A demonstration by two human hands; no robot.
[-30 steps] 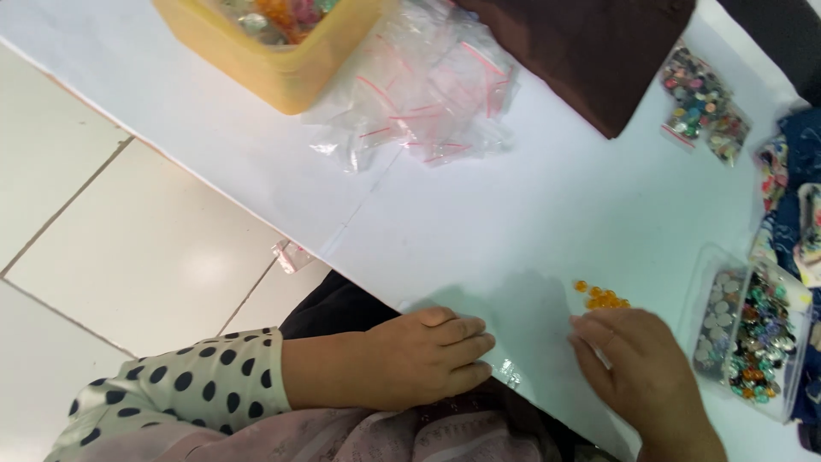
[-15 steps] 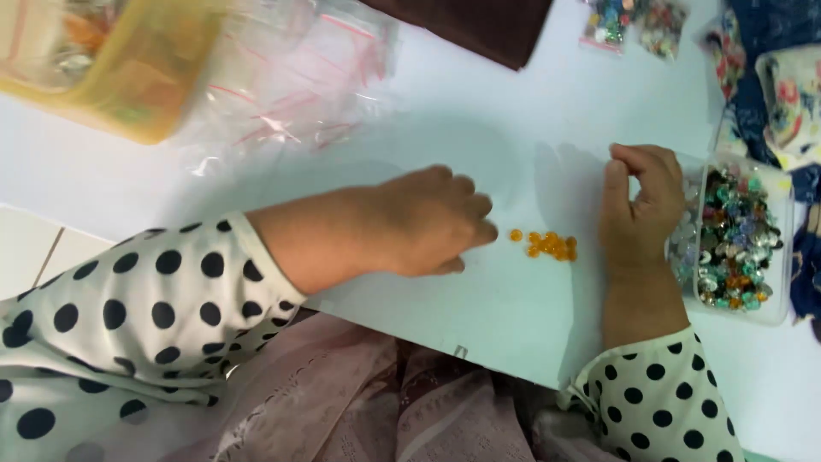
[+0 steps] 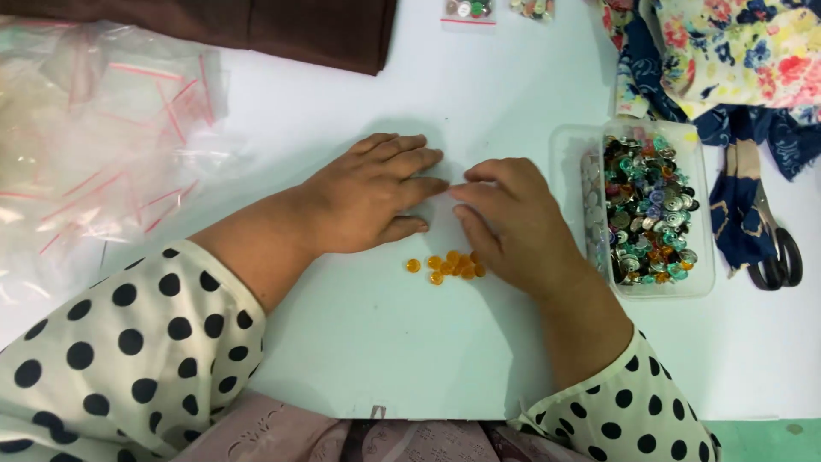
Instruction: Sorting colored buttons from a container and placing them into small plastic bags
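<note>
Two hands lie flat on the white worktop [image 3: 359, 342], palms down and holding nothing. The left hand [image 3: 363, 197] rests with its fingers spread loosely and pointing right; the right hand [image 3: 513, 222] sits just beside it, fingers close together, their tips nearly meeting those of the left. Both arms wear cream sleeves with black dots.

Just below the gap between the hands lies a small cluster of orange buttons [image 3: 449, 265], round and translucent. I count about seven or eight; one sits a little apart on the left, the rest bunch together, and the ones at the right edge slip under the side of the right hand, so the exact number is hard to tell.

To the right of that hand, close against it, stands one clear plastic box [image 3: 676, 287] heaped with mixed buttons in silver, green, pink and orange, too many to count. Beyond it lies a bundle of flowered fabric [image 3: 727, 51] in navy, cream and red, with one pair of scissors [image 3: 774, 248] partly wrapped in it, its dark handles showing.

At the far edge of the worktop sit two small bags of buttons [image 3: 469, 8], cut off by the frame, and a piece of brown cloth [image 3: 316, 30]. On the left spreads a pile of empty clear zip bags [image 3: 94, 145] with red seal strips, overlapping too much to count
</note>
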